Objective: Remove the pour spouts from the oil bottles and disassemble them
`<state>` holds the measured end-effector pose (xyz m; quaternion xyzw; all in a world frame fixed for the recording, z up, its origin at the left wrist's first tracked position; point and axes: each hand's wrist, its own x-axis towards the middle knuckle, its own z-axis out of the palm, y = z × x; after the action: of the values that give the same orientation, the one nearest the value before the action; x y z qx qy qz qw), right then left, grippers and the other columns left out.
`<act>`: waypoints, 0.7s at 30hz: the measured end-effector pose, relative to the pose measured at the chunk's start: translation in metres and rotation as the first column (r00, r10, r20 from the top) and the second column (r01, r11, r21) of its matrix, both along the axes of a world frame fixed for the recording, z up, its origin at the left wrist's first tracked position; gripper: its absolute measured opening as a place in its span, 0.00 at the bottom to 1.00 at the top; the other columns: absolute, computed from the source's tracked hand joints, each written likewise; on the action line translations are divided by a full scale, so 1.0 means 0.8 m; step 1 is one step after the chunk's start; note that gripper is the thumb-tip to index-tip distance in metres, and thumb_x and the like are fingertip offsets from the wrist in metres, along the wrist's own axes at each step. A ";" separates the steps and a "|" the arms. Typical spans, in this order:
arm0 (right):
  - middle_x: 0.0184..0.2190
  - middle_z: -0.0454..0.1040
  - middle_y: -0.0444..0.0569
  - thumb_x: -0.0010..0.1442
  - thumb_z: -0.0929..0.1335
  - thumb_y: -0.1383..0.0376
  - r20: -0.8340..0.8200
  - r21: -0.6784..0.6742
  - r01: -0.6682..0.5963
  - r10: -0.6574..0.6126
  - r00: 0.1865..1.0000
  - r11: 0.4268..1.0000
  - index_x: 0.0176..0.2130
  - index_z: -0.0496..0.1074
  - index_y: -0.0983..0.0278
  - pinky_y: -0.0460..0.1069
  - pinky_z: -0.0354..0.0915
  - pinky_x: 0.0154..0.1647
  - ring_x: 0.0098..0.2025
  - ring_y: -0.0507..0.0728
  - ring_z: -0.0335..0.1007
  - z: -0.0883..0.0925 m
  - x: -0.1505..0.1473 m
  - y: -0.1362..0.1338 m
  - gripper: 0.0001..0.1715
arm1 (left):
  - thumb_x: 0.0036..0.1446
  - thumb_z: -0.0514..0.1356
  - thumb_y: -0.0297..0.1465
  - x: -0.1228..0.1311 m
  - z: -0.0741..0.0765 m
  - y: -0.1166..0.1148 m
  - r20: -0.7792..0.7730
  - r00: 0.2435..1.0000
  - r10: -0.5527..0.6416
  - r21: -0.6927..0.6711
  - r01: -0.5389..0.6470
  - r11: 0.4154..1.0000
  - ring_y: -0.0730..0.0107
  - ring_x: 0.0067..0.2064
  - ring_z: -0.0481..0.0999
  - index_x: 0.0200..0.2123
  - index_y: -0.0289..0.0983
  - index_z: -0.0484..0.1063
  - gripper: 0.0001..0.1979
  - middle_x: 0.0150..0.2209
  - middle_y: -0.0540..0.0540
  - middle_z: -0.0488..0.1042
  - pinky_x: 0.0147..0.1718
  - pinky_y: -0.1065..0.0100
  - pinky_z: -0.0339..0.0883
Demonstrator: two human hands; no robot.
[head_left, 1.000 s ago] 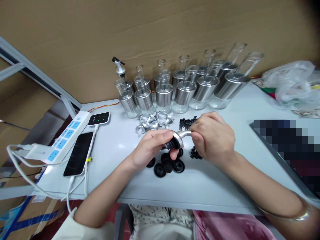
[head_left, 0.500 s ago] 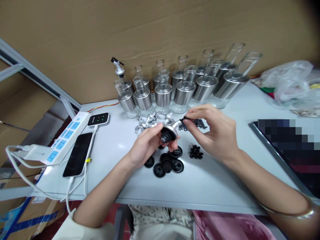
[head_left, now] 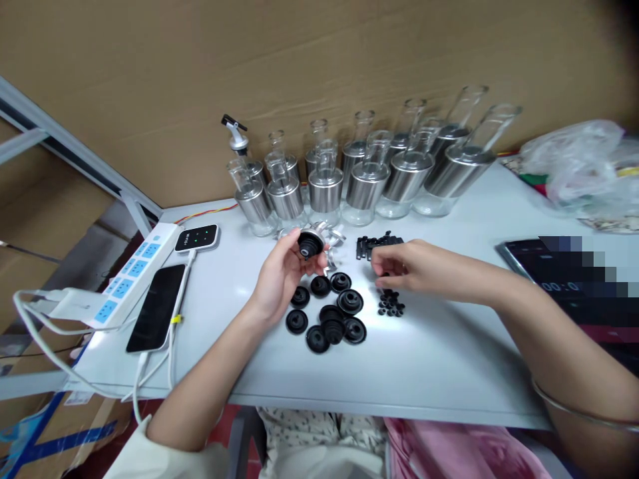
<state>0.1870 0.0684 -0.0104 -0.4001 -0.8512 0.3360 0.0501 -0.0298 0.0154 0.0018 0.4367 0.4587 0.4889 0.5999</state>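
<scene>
My left hand (head_left: 273,283) is closed around a bottle pourer (head_left: 310,246), whose black ribbed stopper faces me below a silver rim. Its spout is mostly hidden. My right hand (head_left: 417,269) has its fingers pinched together at a little pile of small black round caps (head_left: 392,307); anything between the fingertips is hidden. Just beyond it lie flat black lever pieces (head_left: 379,246). Silver spout parts (head_left: 335,237) are heaped behind my left hand. Several black ribbed rubber stoppers (head_left: 350,301) are spread on the table in front of me.
Glass bottles with steel sleeves (head_left: 325,187) stand in rows at the back; a finished-looking pourer (head_left: 238,141) rises at their left end. Leftward are a power strip (head_left: 132,269), a phone (head_left: 157,307) and a Wi-Fi device (head_left: 197,238). A dark-screened tablet (head_left: 529,256) and plastic bags (head_left: 574,163) lie right.
My right hand has left the pourer's spout tip and moved down to the small black caps. My left hand has shifted left and slightly back with the pourer, uncovering more stoppers.
</scene>
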 end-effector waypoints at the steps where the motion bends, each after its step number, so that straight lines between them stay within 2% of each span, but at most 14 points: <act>1: 0.17 0.65 0.39 0.51 0.67 0.61 0.019 -0.003 0.001 -0.001 1.000 1.000 0.24 0.64 0.62 0.44 0.52 0.21 0.19 0.48 0.56 -0.003 0.002 0.001 0.09 | 0.57 0.48 0.45 0.000 0.000 0.000 -0.013 1.000 0.004 0.001 -0.004 1.000 0.70 0.28 0.68 0.28 0.37 0.69 0.19 0.26 0.46 0.70 0.31 0.65 0.64; 5: 0.17 0.68 0.43 0.56 0.63 0.55 0.047 0.011 0.024 -0.024 0.999 1.000 0.23 0.67 0.63 0.46 0.54 0.22 0.19 0.49 0.58 -0.008 0.005 0.002 0.17 | 0.57 0.48 0.45 -0.001 -0.001 0.001 -0.006 1.000 0.019 0.020 -0.019 1.000 0.70 0.27 0.68 0.29 0.37 0.69 0.19 0.26 0.47 0.70 0.30 0.65 0.62; 9: 0.16 0.70 0.45 0.59 0.60 0.52 0.048 -0.064 0.053 -0.050 0.998 0.997 0.19 0.66 0.63 0.47 0.57 0.22 0.18 0.51 0.62 -0.007 0.007 0.003 0.25 | 0.57 0.49 0.43 -0.003 -0.001 0.001 0.045 0.999 0.027 0.025 -0.028 0.999 0.71 0.27 0.68 0.27 0.37 0.69 0.18 0.26 0.47 0.71 0.29 0.66 0.62; 17: 0.18 0.73 0.46 0.57 0.64 0.53 0.017 -0.300 0.002 0.003 1.000 0.954 0.23 0.69 0.64 0.47 0.63 0.22 0.20 0.54 0.70 -0.004 0.010 -0.001 0.20 | 0.56 0.50 0.45 -0.002 0.000 0.002 0.024 0.999 0.038 -0.002 -0.038 0.999 0.71 0.26 0.67 0.27 0.36 0.69 0.19 0.25 0.48 0.70 0.29 0.67 0.60; 21: 0.16 0.71 0.44 0.58 0.63 0.53 -0.009 -0.278 0.003 -0.005 1.000 0.961 0.26 0.70 0.63 0.46 0.62 0.22 0.20 0.52 0.69 -0.002 0.010 -0.001 0.19 | 0.55 0.50 0.45 -0.002 -0.001 0.003 0.033 0.999 0.037 -0.006 -0.037 0.999 0.72 0.26 0.67 0.26 0.36 0.69 0.18 0.24 0.48 0.70 0.29 0.67 0.60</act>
<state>0.1948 0.0672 -0.0118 -0.4032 -0.7946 0.4539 -0.0018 -0.0315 0.0178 0.0011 0.4185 0.4580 0.5058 0.5994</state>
